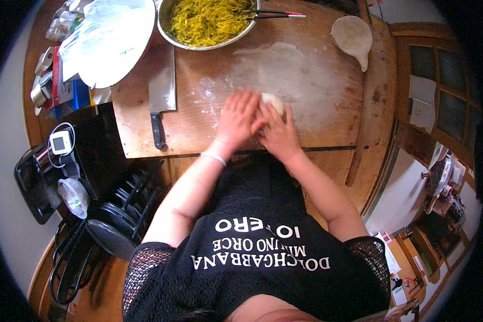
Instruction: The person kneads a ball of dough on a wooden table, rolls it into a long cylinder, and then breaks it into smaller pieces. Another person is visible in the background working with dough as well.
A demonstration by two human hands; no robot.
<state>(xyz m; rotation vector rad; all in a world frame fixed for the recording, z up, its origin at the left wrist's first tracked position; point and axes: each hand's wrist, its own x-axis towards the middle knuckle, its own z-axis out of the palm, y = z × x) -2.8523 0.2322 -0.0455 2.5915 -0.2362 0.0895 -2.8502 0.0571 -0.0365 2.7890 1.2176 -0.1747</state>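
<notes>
On a floured wooden board (326,133), a pale lump of dough (274,104) lies under my right hand (279,131), whose spread fingers rest on it. My left hand (239,116) is beside the dough, blurred, its fingers close together and its thumb side near the right hand; whether it touches the dough is hard to tell. A cleaver (162,88) with a black handle lies to the left. Beyond the hands stands a metal bowl (209,47) of yellow-green shreds, with chopsticks (271,16) across its rim. A flat piece of dough (351,38) with a narrow tail lies at the far right.
A large round white item with plastic film (108,44) covers the far left corner. A rolling pin (352,167) lies near the right edge. Left of the board are a blood pressure monitor (60,143), a plastic bowl (73,197) and dark round pans (110,237).
</notes>
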